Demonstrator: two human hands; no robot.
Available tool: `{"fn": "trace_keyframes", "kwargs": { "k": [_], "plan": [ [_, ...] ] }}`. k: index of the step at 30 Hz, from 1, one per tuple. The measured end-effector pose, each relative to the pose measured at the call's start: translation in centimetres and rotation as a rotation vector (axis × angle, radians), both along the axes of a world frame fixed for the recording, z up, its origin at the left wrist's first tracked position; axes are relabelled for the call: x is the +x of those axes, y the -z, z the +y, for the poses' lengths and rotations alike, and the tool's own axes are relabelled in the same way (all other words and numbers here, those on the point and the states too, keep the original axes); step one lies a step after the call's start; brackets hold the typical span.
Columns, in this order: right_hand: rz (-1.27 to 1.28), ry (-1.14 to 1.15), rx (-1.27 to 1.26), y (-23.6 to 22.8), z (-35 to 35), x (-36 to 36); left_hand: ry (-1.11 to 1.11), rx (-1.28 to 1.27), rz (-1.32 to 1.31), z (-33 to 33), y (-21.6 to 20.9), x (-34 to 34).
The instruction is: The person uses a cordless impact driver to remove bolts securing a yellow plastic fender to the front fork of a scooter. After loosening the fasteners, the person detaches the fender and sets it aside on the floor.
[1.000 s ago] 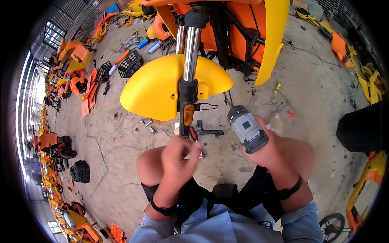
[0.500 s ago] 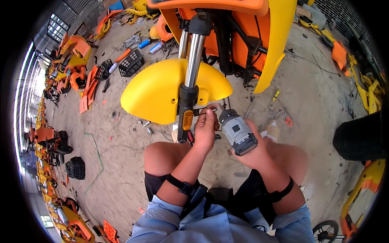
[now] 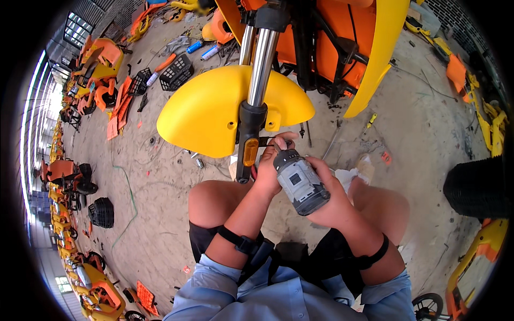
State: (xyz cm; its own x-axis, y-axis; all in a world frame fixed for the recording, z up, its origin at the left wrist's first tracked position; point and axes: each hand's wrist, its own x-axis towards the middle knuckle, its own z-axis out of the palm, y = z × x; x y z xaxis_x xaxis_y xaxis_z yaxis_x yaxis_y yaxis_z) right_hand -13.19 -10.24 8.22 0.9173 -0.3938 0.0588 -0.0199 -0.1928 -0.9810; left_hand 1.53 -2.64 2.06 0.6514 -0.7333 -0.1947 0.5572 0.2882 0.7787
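Note:
My right hand is closed around a grey and black cordless drill, its nose pointing away toward the fork. At the drill's tip, the fingers of my left hand are pinched beside the lower fork leg. A thin black piece runs from the fork to those fingers; what exactly they grip is partly hidden by the drill. An amber reflector sits on the fork leg. A yellow front mudguard lies around the silver fork tubes, with a bolt hole showing on either side of the leg.
Above stands the vehicle's yellow side panel and orange inner body. On the concrete floor lie a yellow-handled screwdriver, black baskets, spray cans and scraps. Stacked black baskets stand at right; several yellow-orange scooters line the left.
The drill has shifted left and slightly nearer me, its tip now against my left fingers. My left hand stays beside the fork. The view has moved a little.

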Motion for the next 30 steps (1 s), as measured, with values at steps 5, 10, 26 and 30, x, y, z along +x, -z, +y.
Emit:
{"fn": "trace_keyframes", "kwargs": {
  "k": [5,10,26,30],
  "plan": [
    [0.084,-0.017,-0.036,-0.2,0.4,0.4,0.050,-0.132,-0.011,0.3,1.4,0.7],
    [0.088,-0.025,-0.108,0.3,0.5,0.7,0.009,-0.156,-0.080,-0.2,2.0,0.6],
    [0.158,-0.018,-0.275,-0.6,0.3,1.1,-0.036,-0.173,-0.016,-0.6,3.3,0.3],
    [0.194,-0.037,-0.322,-1.6,-0.1,1.4,-0.048,-0.165,-0.050,-0.7,3.7,0.3]
  ]
}}
